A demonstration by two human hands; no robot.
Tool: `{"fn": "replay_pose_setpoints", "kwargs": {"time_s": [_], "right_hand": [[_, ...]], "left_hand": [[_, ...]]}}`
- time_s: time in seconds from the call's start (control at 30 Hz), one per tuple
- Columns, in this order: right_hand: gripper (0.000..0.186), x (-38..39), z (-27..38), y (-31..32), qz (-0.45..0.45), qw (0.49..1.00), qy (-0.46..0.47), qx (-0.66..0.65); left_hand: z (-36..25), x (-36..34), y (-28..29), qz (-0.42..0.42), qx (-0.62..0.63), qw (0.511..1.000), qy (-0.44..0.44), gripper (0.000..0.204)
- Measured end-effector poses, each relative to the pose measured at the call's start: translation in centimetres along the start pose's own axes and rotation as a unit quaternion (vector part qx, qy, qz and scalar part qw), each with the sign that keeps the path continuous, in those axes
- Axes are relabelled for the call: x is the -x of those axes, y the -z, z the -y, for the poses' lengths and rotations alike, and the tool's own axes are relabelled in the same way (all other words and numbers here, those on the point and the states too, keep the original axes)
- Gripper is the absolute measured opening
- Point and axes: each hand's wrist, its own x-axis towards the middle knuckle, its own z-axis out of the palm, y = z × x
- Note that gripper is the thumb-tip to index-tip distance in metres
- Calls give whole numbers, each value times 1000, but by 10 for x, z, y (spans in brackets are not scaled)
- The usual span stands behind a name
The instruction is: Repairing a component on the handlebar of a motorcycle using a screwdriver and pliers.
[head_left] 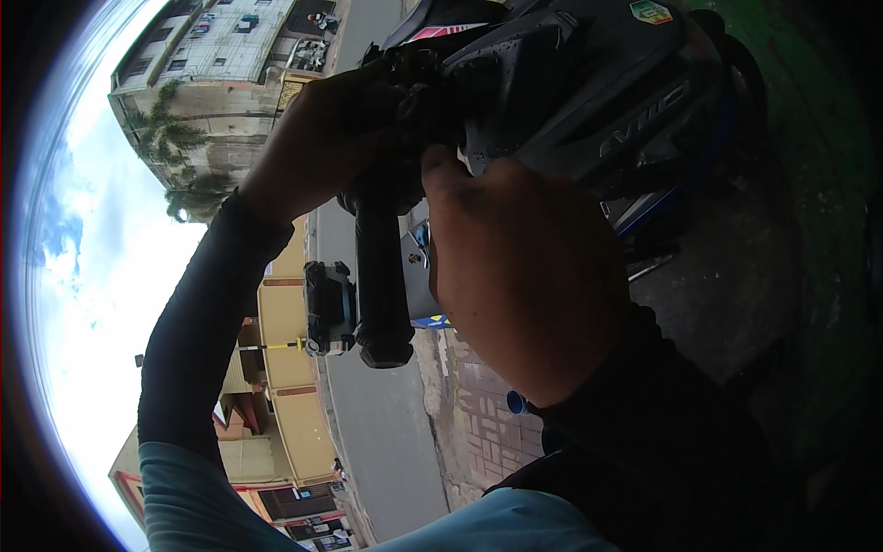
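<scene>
at the upper middle of the view, beside a dark motorbike [589, 120], a black handlebar grip [382, 276] is seen, hung lengthwise down the picture, its outer end left free. at its inner end, the cluster of black controls [430, 109] is crowded by both hands.

left hand [322, 138]: laid over the controls, fingers bent inward. tips lost in shadow; whether anything is pinched cannot be told.

right hand [533, 267]: curled, back turned to the camera, thumb set close by the controls. anything held beneath is hidden, so its grasp cannot be told either.

handling, as judged: the grip is likely to be felt as firm rubber with slight give, and the weight of the front end to be met if it is swung. what look like beads of water [515, 55] are noted on the bodywork, so smooth plastic may be slippery. the controls are judged the more fragile part, easily cracked if forced. steady hold is best taken around the bare rubber; small parts are better pinched lightly.

beyond: grey road [382, 405], brick paving [492, 423], yellow wall [285, 340], all tipped sideways.
</scene>
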Motion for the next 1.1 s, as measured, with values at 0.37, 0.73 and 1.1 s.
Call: {"fn": "replay_pose_setpoints", "kwargs": {"time_s": [0.37,0.73,1.1], "right_hand": [[25,3,-6,2,-41,999,-10,-35],[33,9,39,14,71,986,-34,145],[36,3,64,-3,72,982,-96,146]], "left_hand": [[-6,0,7,39,45,998,29,63],[-5,15,2,-15,-46,999,14,76],[-2,22,-5,-33,-56,998,-15,79]]}}
